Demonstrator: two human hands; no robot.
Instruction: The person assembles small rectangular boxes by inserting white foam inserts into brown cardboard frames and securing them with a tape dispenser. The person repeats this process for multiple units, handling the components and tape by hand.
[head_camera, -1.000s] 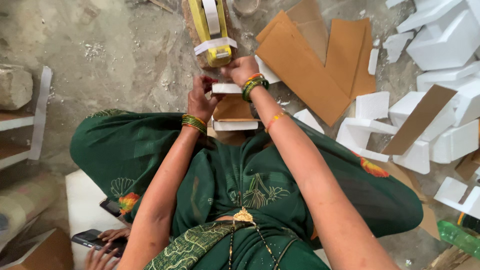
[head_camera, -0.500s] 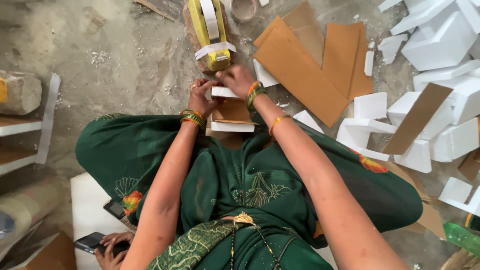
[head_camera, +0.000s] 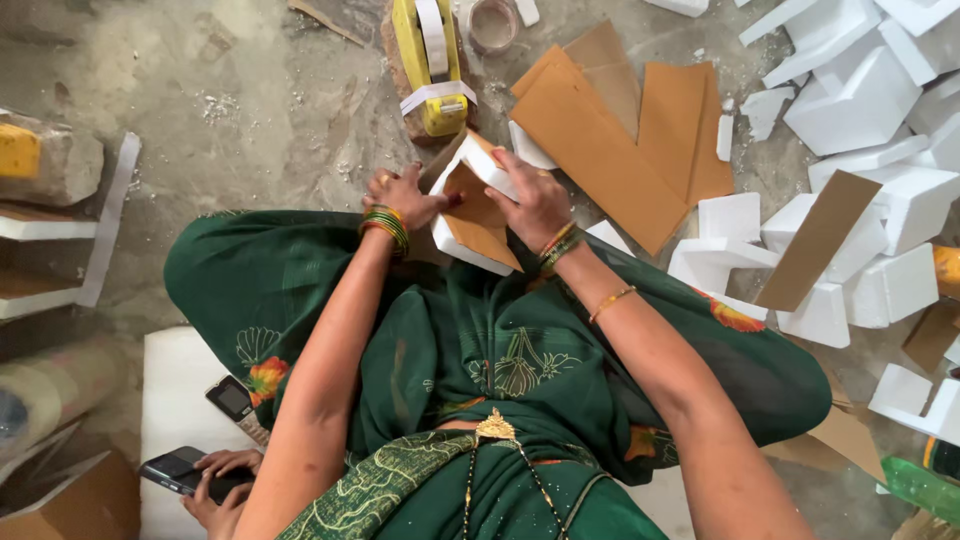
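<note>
a brown cardboard and white foam package (head_camera: 472, 205), tilted, gripped between left hand (head_camera: 405, 197) and right hand (head_camera: 537, 203) above the green lap. flat brown cardboard sheets (head_camera: 620, 130) fanned on the floor to the right, white foam blocks (head_camera: 860, 90) heaped beyond them. a dark phone screen (head_camera: 232, 400) on the white pad at lower left; a second dark phone (head_camera: 175, 468) held in another person's hand (head_camera: 222, 488). a brown box corner (head_camera: 70, 505) at bottom left.
</note>
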